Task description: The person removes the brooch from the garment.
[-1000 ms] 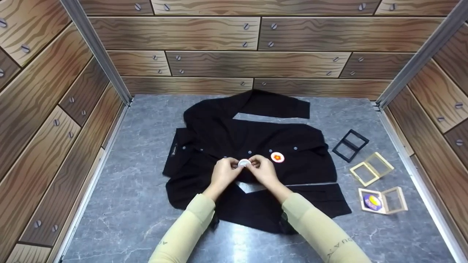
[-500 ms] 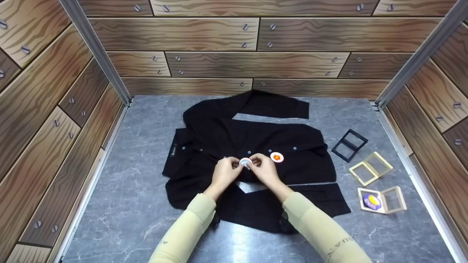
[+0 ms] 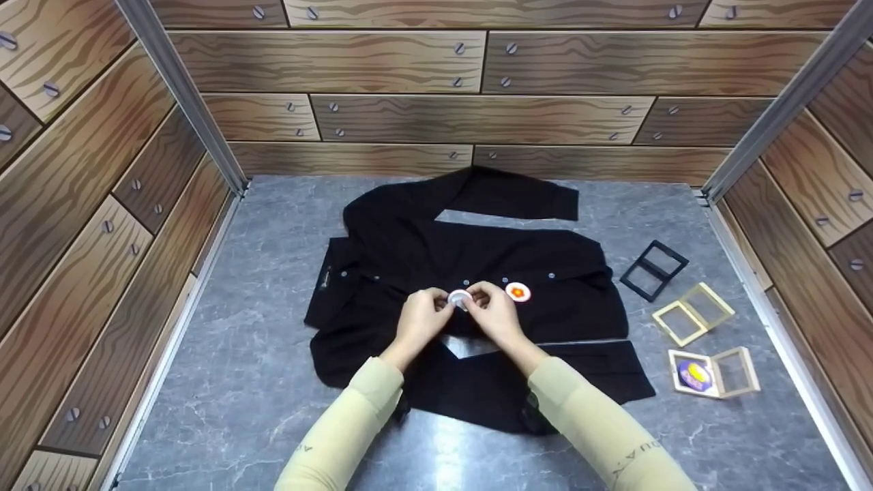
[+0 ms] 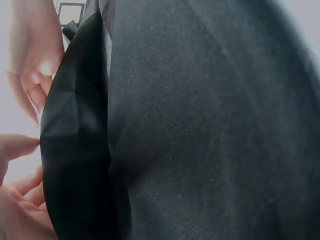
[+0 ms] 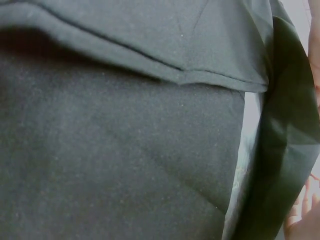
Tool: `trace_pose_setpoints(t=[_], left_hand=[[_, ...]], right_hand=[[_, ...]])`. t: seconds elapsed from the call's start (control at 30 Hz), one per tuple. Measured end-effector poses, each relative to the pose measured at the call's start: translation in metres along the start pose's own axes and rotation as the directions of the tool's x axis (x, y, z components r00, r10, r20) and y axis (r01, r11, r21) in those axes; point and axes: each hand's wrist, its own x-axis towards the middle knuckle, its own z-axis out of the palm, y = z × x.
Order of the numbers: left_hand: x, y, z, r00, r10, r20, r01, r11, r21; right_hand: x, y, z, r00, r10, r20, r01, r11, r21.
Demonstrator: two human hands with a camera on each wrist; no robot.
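Black shirt (image 3: pixel 532 252) lies spread out below me. Three open cases (image 3: pixel 694 315) to its right. My left hand (image 3: pixel 419 319) and right hand (image 3: pixel 494 316), fingertips nearly closed, pinch a round white badge (image 3: pixel 458 297) from either side, over the shirt. Flower badge (image 3: pixel 518 292) on the fabric, just beside my right hand. Small buttons (image 3: pixel 552 275) down the front.
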Motion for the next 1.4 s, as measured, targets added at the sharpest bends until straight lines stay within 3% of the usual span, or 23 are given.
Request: trace_pose_setpoints(t=[0.83, 1.0, 1.2, 1.4], left_hand=[[0.0, 0.006, 0.001, 1.0, 0.002, -0.016, -0.001, 1.0, 0.014], [0.0, 0.006, 0.0, 1.0, 0.005, -0.021, -0.005, 1.0, 0.02], [0.001, 0.006, 0.0, 0.999, 0.025, -0.028, -0.024, 1.0, 0.017], [0.001, 0.008, -0.001, 1.0, 0.003, -0.022, -0.003, 1.0, -0.018]], right_hand=[[-0.001, -0.003, -0.002, 0.999, 0.036, -0.018, -0.035, 0.998, 0.058], [0.0, -0.003, 0.001, 0.999, 0.052, -0.011, -0.05, 0.992, 0.115], [-0.002, -0.01, 0.001, 0.992, 0.129, 0.011, -0.128, 0.962, 0.241], [-0.001, -0.007, 0.003, 0.987, 0.161, 0.012, -0.158, 0.948, 0.278]])
